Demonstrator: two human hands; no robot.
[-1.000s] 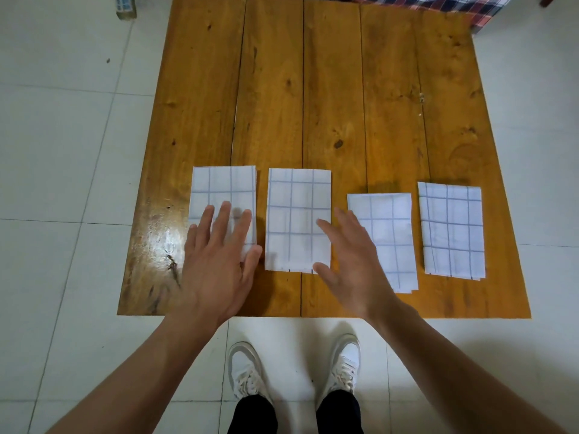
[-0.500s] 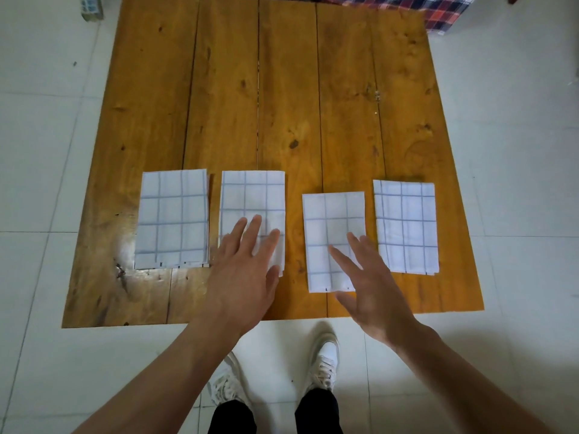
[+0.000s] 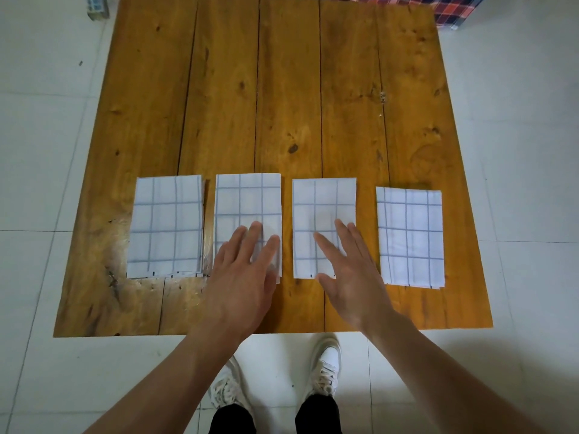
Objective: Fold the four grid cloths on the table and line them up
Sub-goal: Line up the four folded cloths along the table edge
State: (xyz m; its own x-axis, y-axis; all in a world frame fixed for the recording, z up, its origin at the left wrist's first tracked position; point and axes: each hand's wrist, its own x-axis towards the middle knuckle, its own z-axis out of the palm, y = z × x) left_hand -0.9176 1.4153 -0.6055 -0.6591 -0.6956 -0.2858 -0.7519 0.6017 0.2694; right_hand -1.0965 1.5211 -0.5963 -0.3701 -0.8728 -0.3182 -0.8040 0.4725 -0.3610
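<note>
Four folded grid cloths lay in a row near the front edge of the wooden table (image 3: 282, 89). The left hand (image 3: 241, 277) rested flat, fingers straight, on the second cloth (image 3: 247, 202), as it had half a second before. The right hand (image 3: 351, 277), fingers also straight and spread, lay on the third cloth (image 3: 324, 205), which had been pushed away from the person since the earlier frame (its far edge then sat lower than its neighbours', and now nearly matched them). The first cloth (image 3: 166, 223) and the fourth cloth (image 3: 410, 236) were untouched, the fourth sitting slightly nearer the person than the rest.
</note>
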